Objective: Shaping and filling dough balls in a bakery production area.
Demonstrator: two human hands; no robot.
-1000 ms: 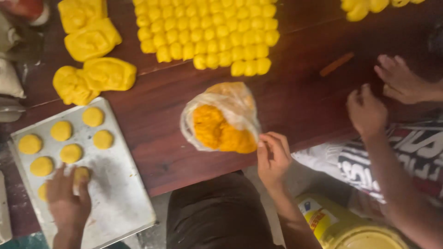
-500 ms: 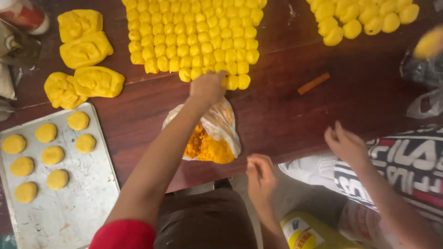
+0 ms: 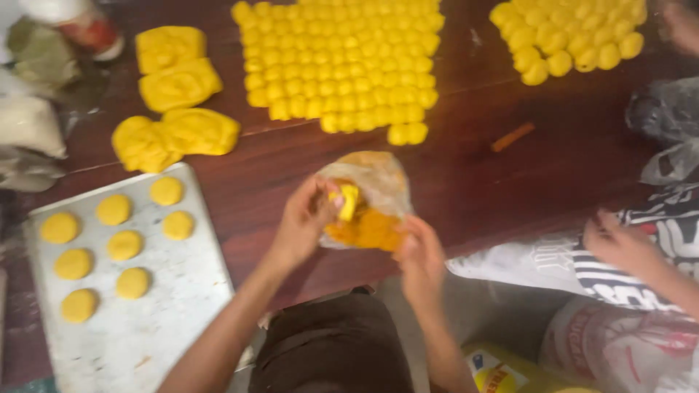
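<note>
Our left hand [image 3: 306,222] pinches a dough ball [image 3: 348,201]; our right hand [image 3: 416,251], fingers together, grips the bag [image 3: 375,193], which could tip and spill filling.

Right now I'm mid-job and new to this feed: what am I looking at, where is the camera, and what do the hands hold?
There is no machine here: these are a person's two bare hands, filmed from a camera on their head looking down. The left hand pinches a small yellow dough piece over a clear plastic bag of orange filling, and the right hand touches the bag's near edge. On the dark wooden table lie rows of yellow dough balls, some larger dough lumps, and a metal tray with flattened yellow discs. Another person's hand shows at the right.
</note>
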